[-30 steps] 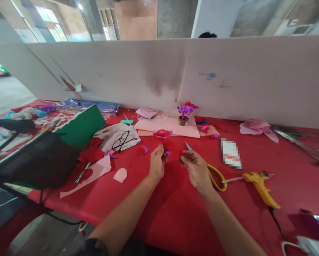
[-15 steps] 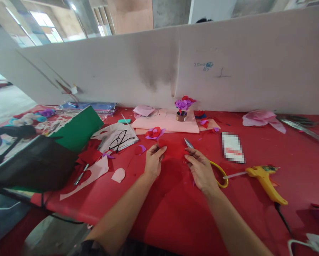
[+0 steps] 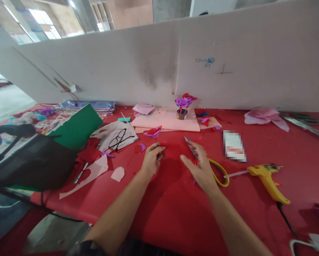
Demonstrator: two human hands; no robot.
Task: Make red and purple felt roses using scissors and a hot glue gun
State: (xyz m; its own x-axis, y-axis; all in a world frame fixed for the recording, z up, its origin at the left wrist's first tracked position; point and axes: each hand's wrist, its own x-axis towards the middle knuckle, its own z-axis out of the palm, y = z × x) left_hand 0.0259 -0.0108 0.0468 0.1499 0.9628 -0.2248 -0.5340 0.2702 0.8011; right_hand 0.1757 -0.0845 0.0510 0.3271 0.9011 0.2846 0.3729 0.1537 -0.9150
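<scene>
1. Your left hand (image 3: 152,160) pinched the red sheet (image 3: 172,145) at its left end, left of the scissors (image 3: 227,180).
2. Your right hand (image 3: 199,165) was over the scissors, thumb and fingers wide apart.
3. The sheet seemed light, thin and soft, likely to crease or tear; its edges looked the best hold.
4. Behind the scissors, your board (image 3: 108,67) seemed to read "2500", a scribble, then "167"; the packet (image 3: 233,145) right of them was blurred.

Single head-worn view, forward and down, near red table (image 3: 154,217), partition (image 3: 116,67) beyond
</scene>
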